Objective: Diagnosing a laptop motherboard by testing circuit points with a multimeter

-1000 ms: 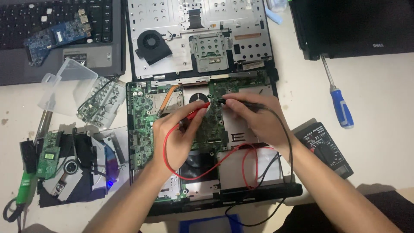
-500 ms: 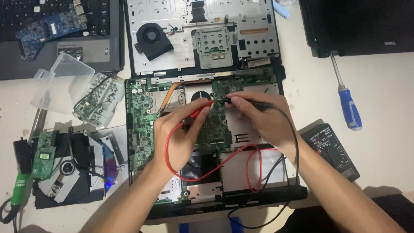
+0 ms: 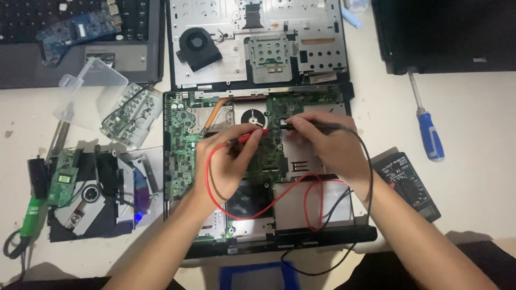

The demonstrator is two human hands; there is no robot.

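Note:
An opened laptop base with a green motherboard (image 3: 183,145) lies in the middle of the table. My left hand (image 3: 226,161) holds a red multimeter probe (image 3: 252,136), its tip pointing right onto the board. My right hand (image 3: 328,145) holds a black probe (image 3: 314,127), its tip pointing left. The two tips nearly meet just below the round fan opening (image 3: 252,115). Red wire (image 3: 269,201) and black wire (image 3: 368,177) loop over the lower part of the base. A black multimeter (image 3: 406,182) lies to the right of my right forearm.
A removed laptop cover with a black fan (image 3: 198,47) lies behind the base. A blue-handled screwdriver (image 3: 430,137) is on the right, a black laptop (image 3: 446,32) at back right. On the left are a clear plastic box (image 3: 88,91), a dismantled disc drive (image 3: 91,198) and a green-handled tool (image 3: 29,215).
The view has shifted slightly, so everything sits a little higher and further right in the frame. Both hands keep the probes on the same spot of the board.

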